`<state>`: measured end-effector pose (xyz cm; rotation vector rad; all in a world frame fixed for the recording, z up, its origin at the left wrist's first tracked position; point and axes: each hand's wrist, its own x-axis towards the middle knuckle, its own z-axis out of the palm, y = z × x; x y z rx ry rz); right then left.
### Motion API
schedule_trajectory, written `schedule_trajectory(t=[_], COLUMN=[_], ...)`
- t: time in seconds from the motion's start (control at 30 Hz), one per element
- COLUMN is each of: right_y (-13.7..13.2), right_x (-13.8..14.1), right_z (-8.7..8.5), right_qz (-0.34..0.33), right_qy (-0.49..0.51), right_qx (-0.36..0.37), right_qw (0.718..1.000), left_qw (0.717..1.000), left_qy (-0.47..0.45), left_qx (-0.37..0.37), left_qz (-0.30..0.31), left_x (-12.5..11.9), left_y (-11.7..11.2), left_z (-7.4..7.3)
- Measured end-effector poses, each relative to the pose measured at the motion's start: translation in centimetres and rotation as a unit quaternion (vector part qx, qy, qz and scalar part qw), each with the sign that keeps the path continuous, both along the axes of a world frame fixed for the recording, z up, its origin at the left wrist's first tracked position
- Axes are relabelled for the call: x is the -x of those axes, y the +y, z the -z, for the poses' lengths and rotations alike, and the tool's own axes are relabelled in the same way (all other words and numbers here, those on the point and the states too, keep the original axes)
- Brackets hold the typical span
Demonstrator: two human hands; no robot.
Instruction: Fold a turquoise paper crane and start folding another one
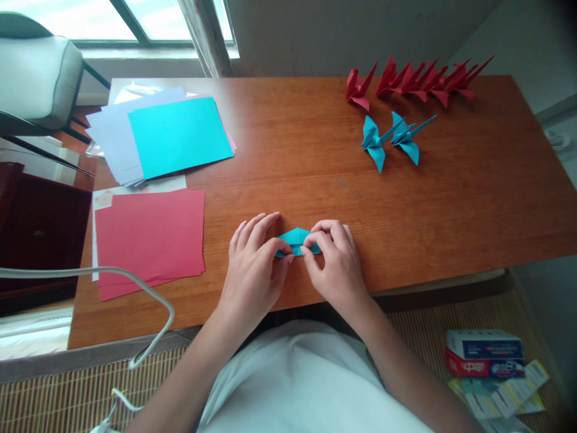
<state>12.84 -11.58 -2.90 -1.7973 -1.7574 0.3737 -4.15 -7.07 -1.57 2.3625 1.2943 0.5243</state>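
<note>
A small, partly folded piece of turquoise paper lies on the wooden table near its front edge. My left hand pinches its left end, fingers curled over it. My right hand pinches its right end with thumb and fingertips pressed together. Only the middle peak of the paper shows between the two hands.
Two finished turquoise paper cranes stand at the back right, with a row of red cranes behind them. Turquoise sheets on lilac ones and a red paper stack lie left. A white cable crosses the front-left edge. Boxes sit on the floor.
</note>
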Motion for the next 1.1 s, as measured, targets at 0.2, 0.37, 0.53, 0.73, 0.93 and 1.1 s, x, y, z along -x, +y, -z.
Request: schedule_trajectory(t=[0.2, 0.37, 0.53, 0.73, 0.93, 1.1], right_y=[-0.02, 0.07, 0.1, 0.06, 0.11, 0.11], right_x=[-0.03, -0.06, -0.06, -0.1, -0.06, -0.08], right_z=[0.02, 0.07, 0.1, 0.2, 0.13, 0.12], right_qz=[-0.002, -0.002, -0.003, -0.004, -0.003, -0.003], right_qy=[-0.001, 0.001, 0.002, 0.002, 0.004, 0.0], right_qx=[-0.002, -0.003, -0.003, -0.006, -0.004, -0.003], right_qw=[1.0, 1.0, 1.0, 1.0, 1.0, 1.0], left_qw=[1.0, 1.0, 1.0, 1.0, 1.0, 0.999], left_qy=[0.017, 0.015, -0.004, -0.006, 0.005, 0.028], left_qx=[-0.018, 0.006, 0.024, 0.014, 0.011, 0.016], left_qz=[0.001, 0.013, 0.002, -0.008, -0.009, -0.002], left_x=[0.06, 0.26, 0.27, 0.1, 0.06, 0.11], left_y=[-0.06, 0.35, 0.58, 0.39, 0.32, 0.35], left_z=[0.21, 0.05, -0.07, 0.04, -0.02, -0.18])
